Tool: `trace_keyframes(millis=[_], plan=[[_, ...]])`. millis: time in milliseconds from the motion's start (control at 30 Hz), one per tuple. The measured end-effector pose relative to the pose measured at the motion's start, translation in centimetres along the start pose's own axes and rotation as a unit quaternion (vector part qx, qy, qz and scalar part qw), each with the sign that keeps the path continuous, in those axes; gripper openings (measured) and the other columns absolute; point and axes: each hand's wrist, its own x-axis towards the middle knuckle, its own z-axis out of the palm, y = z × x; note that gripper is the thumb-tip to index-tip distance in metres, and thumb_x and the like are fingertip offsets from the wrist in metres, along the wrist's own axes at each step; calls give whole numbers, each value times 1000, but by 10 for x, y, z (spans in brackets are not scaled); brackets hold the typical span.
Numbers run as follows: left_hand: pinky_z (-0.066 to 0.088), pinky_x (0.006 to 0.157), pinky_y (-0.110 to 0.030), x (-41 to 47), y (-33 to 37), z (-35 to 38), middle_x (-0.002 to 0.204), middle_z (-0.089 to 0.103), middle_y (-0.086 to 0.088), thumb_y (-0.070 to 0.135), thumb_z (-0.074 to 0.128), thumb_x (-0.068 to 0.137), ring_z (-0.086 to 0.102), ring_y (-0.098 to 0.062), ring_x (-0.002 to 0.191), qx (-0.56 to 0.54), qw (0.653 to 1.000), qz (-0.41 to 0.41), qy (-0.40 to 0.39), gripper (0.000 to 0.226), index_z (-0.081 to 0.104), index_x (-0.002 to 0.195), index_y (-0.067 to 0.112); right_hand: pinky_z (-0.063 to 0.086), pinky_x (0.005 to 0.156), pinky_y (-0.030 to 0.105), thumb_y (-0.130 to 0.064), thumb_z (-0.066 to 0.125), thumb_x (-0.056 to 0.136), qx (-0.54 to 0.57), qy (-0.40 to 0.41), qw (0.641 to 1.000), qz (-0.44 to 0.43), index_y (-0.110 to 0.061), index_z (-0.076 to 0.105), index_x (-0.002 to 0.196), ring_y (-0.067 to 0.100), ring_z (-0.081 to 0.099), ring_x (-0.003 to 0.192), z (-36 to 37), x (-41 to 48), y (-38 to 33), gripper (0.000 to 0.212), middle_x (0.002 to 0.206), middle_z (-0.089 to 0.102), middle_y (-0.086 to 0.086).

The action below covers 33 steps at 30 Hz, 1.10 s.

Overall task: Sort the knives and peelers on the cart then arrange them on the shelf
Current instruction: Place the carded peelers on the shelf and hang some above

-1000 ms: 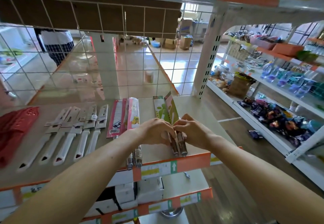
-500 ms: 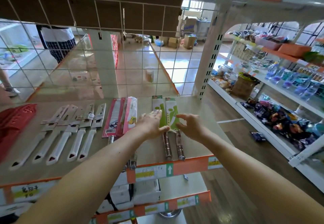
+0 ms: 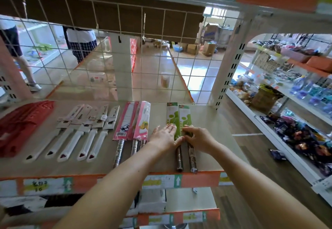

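Two green-carded knives with metal handles lie side by side on the beige shelf, handles toward me. My left hand rests flat on the shelf, fingers spread, touching the left knife's card. My right hand lies over the right knife, fingers bent on its card and handle. To the left lie pink-carded knives with metal handles, then several white-handled knives in a row. The cart is out of view.
Red packets are stacked at the shelf's far left. A wire grid backs the shelf, with two people standing behind it. A white upright post stands at the right. Another stocked shelf runs along the right aisle.
My hands laid the two green-carded knives flat on the shelf and opened out over them. The view moved closer to the shelf.
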Motion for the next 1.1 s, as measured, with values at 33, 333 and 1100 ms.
trace_keyframes(millis=[33,333,1100], plan=[[-2,120,-38,-1,1,1,159,0,-3,53,15,97,1,-15,147,1,1000,-2,6,68,1,150,15,28,106,22,-22,55,93,9,3,1000,2,-13,51,134,21,45,132,1,-1,1,42,143,48,6],[2,118,-41,-17,-1,-21,160,1,0,54,18,97,2,-20,148,-15,999,-43,21,67,4,151,19,41,103,30,-18,45,96,-47,-47,998,23,-17,42,140,26,51,125,-6,10,-12,44,140,50,11],[2,121,-39,-93,-83,8,159,-6,-6,39,20,101,-6,-21,147,-187,968,-155,60,58,2,151,15,39,102,37,-21,43,97,10,-1,996,-89,-12,55,127,30,53,120,53,-33,-122,34,133,56,8]])
